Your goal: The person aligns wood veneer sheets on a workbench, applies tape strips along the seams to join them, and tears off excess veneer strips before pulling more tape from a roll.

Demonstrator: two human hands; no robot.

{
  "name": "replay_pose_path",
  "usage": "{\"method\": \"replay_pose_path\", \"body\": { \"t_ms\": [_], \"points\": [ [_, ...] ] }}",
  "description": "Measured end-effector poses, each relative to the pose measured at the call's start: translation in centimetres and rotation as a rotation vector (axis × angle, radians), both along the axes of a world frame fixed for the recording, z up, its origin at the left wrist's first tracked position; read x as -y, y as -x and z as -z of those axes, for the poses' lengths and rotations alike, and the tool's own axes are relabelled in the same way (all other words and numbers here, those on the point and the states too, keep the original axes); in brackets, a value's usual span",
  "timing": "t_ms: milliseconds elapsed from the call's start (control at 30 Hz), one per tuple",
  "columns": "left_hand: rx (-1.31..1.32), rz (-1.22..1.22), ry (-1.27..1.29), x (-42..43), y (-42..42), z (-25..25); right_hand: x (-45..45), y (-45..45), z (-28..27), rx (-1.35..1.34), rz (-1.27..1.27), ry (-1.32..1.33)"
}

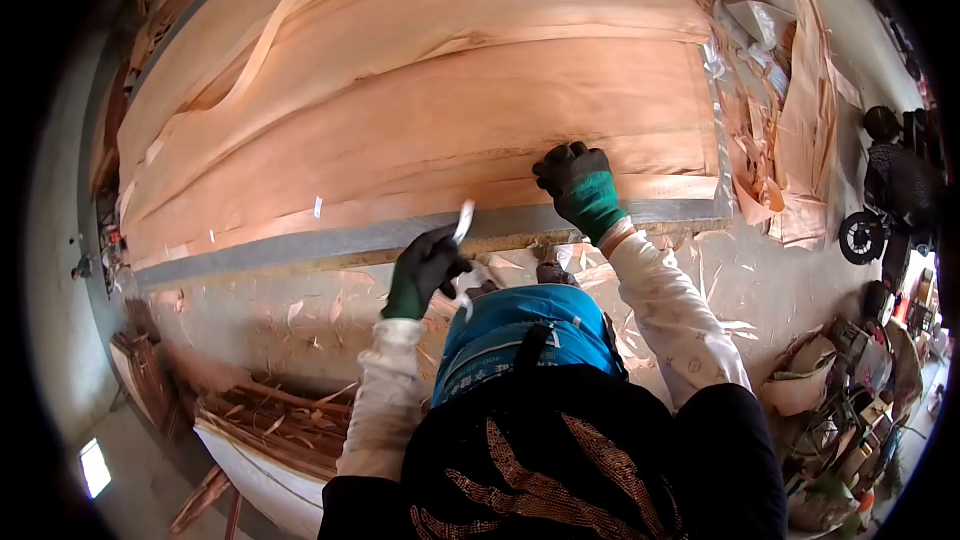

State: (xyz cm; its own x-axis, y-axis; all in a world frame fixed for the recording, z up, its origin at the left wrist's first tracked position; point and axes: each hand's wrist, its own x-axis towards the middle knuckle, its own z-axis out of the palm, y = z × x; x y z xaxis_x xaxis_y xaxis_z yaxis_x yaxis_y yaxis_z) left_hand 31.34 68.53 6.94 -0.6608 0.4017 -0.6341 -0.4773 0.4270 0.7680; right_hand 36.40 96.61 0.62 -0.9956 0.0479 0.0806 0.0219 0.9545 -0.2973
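Observation:
Large thin sheets of reddish wood veneer (pixel 420 125) lie layered on a grey-edged table in front of me. My left hand (pixel 425 268), in a black and green glove, is raised just off the table's near edge. Its fingers are closed on a slim white strip (pixel 464 221) that sticks up past them; its exact kind is unclear. My right hand (pixel 580 185), gloved alike, rests on the veneer near the right end of the near edge. Its fingers are curled down, and whatever they may hold is hidden.
The table's grey edge (pixel 400 230) runs between me and the sheets. Torn veneer (pixel 800 130) hangs in a heap past the right end. Scraps litter the floor; a veneer stack (pixel 270 430) stands lower left. Mixed clutter (pixel 850 400) and a motorcycle (pixel 890 180) are at right.

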Motion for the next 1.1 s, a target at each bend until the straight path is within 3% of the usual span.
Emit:
{"method": "replay_pose_path", "body": {
  "t_ms": [167,367,467,500,600,667,700,733,800,867,900,1000,1100],
  "points": [
    [0.059,0.028,-0.149,-7.4,0.9,2.1,0.1,-0.2,1.1,-0.074,0.011,0.011],
    [0.104,-0.039,-0.12,-8.5,0.4,5.1,1.5,-0.8,-1.0,-0.068,0.132,0.008],
    [0.192,-0.112,-0.385,-7.6,0.5,7.6,4.4,-2.0,0.8,-0.217,-0.082,-0.29],
    [0.103,-0.004,-0.207,-7.8,0.4,6.1,5.2,-2.3,2.0,-0.255,-0.054,-0.252],
    [-1.048,0.186,-0.105,-6.2,-1.2,9.6,6.9,-2.9,3.2,-0.286,0.041,-0.13],
    [-0.726,0.463,0.218,-3.2,0.8,7.6,7.1,-2.7,4.6,-0.245,0.024,-0.348],
    [-0.581,0.288,0.351,-1.6,2.1,7.9,7.1,-2.6,4.7,-0.261,0.019,-0.349],
    [-0.989,0.377,0.588,1.2,4.1,9.7,7.2,-2.1,4.8,-0.273,0.035,-0.358],
    [-0.449,0.164,0.471,2.4,6.2,3.2,7.5,-1.7,5.4,-0.231,0.079,-0.368],
    [-0.311,0.108,0.383,2.1,5.6,0.2,5.4,-2.3,1.9,-0.095,-0.052,-0.188],
    [-0.245,0.079,0.305,2.4,5.1,0.8,4.3,-2.5,0.1,-0.026,-0.123,-0.09],
    [-0.039,0.014,0.238,0.8,1.3,2.0,-2.4,-6.6,-2.5,-0.278,-0.095,-0.042],
    [0.033,0.057,0.14,-3.7,-3.7,2.2,-12.8,-12.2,-3.7,-0.24,0.104,0.114]
  ]
}}
